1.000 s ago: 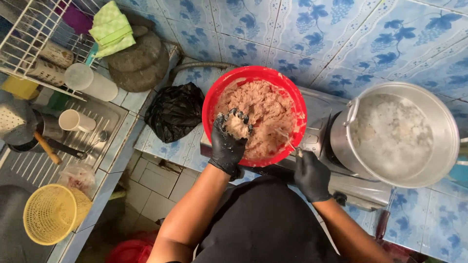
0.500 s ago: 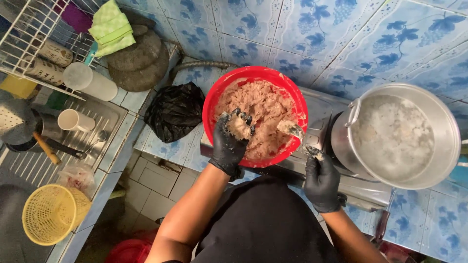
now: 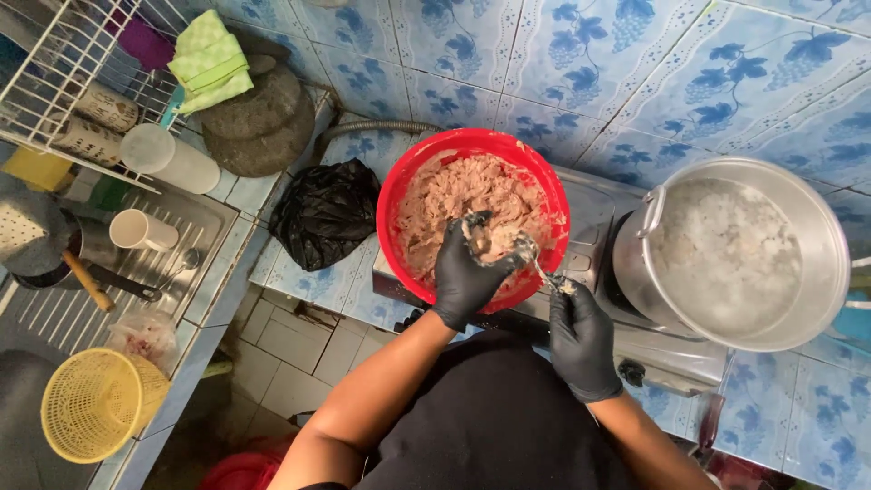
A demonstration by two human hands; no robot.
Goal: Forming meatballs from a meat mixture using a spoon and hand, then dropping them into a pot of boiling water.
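A: What is the left hand (image 3: 467,272) doing?

B: It is gloved in black and cupped around a lump of the pale minced paste (image 3: 494,240), squeezed up between thumb and fingers over the near side of the red bowl (image 3: 399,181). The right hand (image 3: 581,340), also gloved, is closed on a small spoon (image 3: 544,272) whose tip touches that lump.

A: So which step is this?

B: Shaping, I judge: a portion is being scooped off the fist. The next move calls for a clean cut with the spoon and a short carry to the right.

A: Toward what?

B: The steel pot (image 3: 821,227) of cloudy liquid stands just beside the bowl on the stove (image 3: 599,218). Nothing lies between them; only the pot's rim and handle need clearing.

A: And farther out?

B: A black plastic bag (image 3: 322,213) left of the bowl on the tiled bench (image 3: 299,281), then a sink (image 3: 195,236) with cups, a dish rack (image 3: 54,63) and a yellow basket (image 3: 91,404).
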